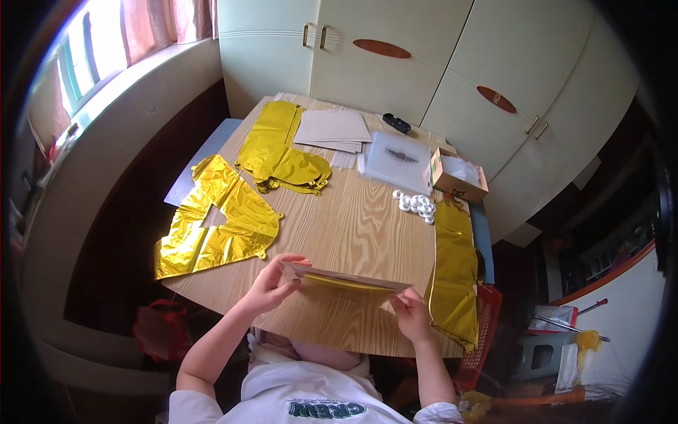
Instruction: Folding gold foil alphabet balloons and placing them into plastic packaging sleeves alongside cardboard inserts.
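Note:
At the near edge of the wood-grain table [367,233], I hold up a thin, pale sheet of card [346,276], seen almost edge-on, with a strip of gold foil along its underside. My left hand [272,286] grips its left end, thumb below and fingers above. The right end is pinched by my right hand [412,314]. To the left of my left hand lies a flat gold foil balloon [244,215] with a hole in it. Beyond it is a stack of folded gold foil balloons [272,138]. More gold foil [452,275] lies along the table's right edge.
Pale card sheets [332,128] are stacked at the far side, beside clear plastic bags [395,159] with a dark item on top. A black object [397,123] sits behind them. White rings [417,205] lie near an open cardboard box [459,173]. A red chair [487,332] stands at right.

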Action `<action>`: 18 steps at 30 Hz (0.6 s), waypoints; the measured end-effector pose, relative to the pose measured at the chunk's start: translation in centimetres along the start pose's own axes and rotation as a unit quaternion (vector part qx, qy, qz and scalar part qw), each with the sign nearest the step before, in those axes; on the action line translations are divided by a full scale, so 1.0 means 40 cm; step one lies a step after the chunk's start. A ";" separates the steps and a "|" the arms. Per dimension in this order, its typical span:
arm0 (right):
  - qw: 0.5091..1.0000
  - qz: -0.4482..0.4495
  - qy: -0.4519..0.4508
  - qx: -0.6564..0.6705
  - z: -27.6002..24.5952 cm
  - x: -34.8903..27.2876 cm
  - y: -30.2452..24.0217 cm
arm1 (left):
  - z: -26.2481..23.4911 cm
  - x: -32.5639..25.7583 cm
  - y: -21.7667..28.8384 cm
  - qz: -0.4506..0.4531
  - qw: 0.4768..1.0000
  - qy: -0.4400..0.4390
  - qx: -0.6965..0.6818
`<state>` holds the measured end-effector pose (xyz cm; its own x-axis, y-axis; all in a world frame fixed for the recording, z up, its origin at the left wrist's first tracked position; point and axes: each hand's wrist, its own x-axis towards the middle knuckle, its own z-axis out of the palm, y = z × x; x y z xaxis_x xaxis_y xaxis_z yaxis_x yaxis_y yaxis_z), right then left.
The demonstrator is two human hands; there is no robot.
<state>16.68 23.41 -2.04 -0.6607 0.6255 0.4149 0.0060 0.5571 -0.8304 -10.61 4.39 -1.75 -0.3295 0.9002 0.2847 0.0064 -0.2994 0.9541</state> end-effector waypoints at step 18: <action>0.929 0.057 -0.038 -0.363 0.090 0.053 0.007 | 0.064 0.066 -0.063 -0.005 0.819 0.084 0.568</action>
<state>12.58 22.91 -2.74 -0.6759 0.6780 0.2890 0.5653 0.7285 -0.3871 -9.07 8.33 -3.16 -0.4589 0.8166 0.3501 0.8457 0.2805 0.4540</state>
